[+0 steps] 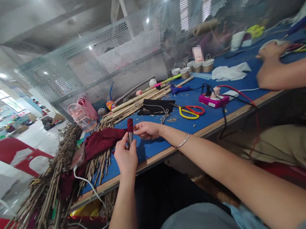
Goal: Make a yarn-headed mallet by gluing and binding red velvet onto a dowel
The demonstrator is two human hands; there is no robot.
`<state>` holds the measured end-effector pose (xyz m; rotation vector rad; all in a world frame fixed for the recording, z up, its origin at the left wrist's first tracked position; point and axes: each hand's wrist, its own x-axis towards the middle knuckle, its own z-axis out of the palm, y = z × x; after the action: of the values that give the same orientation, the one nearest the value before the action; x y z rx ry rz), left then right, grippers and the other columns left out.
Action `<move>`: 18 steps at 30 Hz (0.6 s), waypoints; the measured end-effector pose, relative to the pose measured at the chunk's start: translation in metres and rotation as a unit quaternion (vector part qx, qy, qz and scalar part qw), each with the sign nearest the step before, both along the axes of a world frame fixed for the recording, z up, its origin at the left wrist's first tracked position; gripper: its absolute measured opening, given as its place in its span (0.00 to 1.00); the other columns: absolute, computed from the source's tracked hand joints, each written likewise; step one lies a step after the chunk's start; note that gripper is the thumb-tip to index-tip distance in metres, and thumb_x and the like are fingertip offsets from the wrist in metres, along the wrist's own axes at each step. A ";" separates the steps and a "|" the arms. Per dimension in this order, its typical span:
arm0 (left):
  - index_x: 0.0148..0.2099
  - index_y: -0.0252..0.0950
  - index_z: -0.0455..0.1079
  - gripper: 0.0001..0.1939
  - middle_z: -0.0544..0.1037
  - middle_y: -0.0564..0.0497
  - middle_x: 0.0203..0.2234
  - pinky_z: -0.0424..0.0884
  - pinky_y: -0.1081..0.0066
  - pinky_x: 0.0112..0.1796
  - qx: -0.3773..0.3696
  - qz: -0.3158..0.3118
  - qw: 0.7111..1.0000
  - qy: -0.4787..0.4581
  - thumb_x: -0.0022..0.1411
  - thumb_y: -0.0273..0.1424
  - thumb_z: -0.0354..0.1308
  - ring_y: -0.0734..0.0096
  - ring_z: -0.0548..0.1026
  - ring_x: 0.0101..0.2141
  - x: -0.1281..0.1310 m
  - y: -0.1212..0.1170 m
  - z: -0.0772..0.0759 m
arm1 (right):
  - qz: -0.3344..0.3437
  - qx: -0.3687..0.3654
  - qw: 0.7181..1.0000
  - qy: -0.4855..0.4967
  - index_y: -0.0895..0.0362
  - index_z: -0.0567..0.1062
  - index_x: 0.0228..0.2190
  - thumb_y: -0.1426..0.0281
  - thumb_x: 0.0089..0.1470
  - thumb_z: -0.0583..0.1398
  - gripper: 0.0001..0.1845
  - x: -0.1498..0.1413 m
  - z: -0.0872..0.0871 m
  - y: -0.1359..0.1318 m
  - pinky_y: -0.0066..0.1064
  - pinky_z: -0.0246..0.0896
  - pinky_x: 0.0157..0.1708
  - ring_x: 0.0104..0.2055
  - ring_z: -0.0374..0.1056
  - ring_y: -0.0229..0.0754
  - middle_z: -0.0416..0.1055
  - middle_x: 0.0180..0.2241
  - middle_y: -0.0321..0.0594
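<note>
My left hand (126,154) is closed around a short grey tube (130,137) held upright over the table's front edge. Dark red cloth (129,124) covers the tube's top end. Beside it, my right hand (148,130) has its thumb and fingers pinched together, their tips touching the cloth's right side. What lies between those fingertips is too small to make out. A larger piece of dark red fabric (100,141) spreads to the left, over dry stalks, and reaches close behind my left hand.
Bundled dry stalks (46,194) overhang the table's left end. Behind my hands lie pale sticks (129,105), a black cloth (154,106), red-and-yellow scissors (192,111) and a blue glue gun (180,88). A magenta power strip (213,100) trails cables. Another person's hand (273,50) rests at right.
</note>
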<state>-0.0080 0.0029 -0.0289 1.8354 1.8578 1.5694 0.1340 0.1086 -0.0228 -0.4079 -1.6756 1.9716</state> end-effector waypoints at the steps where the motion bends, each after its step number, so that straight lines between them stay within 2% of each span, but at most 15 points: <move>1: 0.52 0.36 0.72 0.23 0.73 0.51 0.30 0.67 0.71 0.33 -0.003 -0.001 1.000 -0.004 0.55 0.36 0.59 0.74 0.67 0.25 -0.001 0.000 0.000 | -0.003 0.001 1.000 -0.001 0.58 0.66 0.31 0.65 0.46 0.63 0.13 0.000 0.000 0.000 0.18 0.34 0.10 0.11 0.38 0.27 0.49 0.10 0.20; 8: 0.52 0.36 0.72 0.23 0.74 0.50 0.32 0.67 0.71 0.33 -0.016 -0.009 0.999 -0.044 0.54 0.36 0.60 0.74 0.68 0.25 0.001 0.001 0.001 | -0.002 0.018 1.000 0.004 0.61 0.69 0.28 0.68 0.44 0.65 0.12 0.002 0.000 0.002 0.19 0.34 0.09 0.11 0.41 0.26 0.53 0.10 0.22; 18: 0.53 0.36 0.72 0.24 0.75 0.49 0.33 0.67 0.71 0.33 -0.020 0.000 0.999 -0.027 0.55 0.39 0.59 0.74 0.68 0.25 0.000 0.002 -0.001 | 0.003 0.032 0.999 -0.004 0.62 0.71 0.27 0.69 0.42 0.65 0.11 0.002 0.001 -0.001 0.20 0.35 0.10 0.11 0.43 0.26 0.54 0.10 0.23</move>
<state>-0.0078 0.0045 -0.0300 1.7594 1.8513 1.5543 0.1363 0.1077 -0.0221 -0.3882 -1.7413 1.9173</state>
